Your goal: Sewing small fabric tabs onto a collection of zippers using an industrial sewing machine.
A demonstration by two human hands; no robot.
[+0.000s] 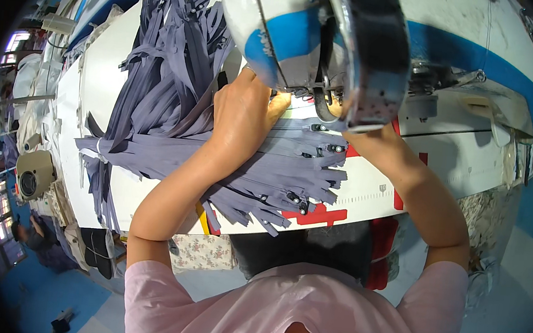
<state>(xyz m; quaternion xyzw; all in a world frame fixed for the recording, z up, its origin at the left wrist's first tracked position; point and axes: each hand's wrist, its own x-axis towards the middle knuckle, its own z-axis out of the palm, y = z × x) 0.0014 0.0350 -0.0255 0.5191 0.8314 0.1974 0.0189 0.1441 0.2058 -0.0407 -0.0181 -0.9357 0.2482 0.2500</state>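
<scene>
My left hand (243,108) is at the near side of the sewing machine (279,39), its thumb toward the needle area and its fingers closed. A small dark bit shows by the thumb; what the fingers hold is hidden. My right hand (371,141) reaches in from the right below the machine head, which covers most of its fingers. Under my left forearm lies a bundle of grey-purple zippers (171,156), tied at its left end. Their black sliders (294,197) and loose ends fan out to the right.
A larger heap of grey zippers (169,74) lies on the white table (368,176) left of the machine. Red patches (323,215) and a printed scale mark the front edge. A beige fan-like box (35,174) stands far left, and another person (44,241) is beyond it.
</scene>
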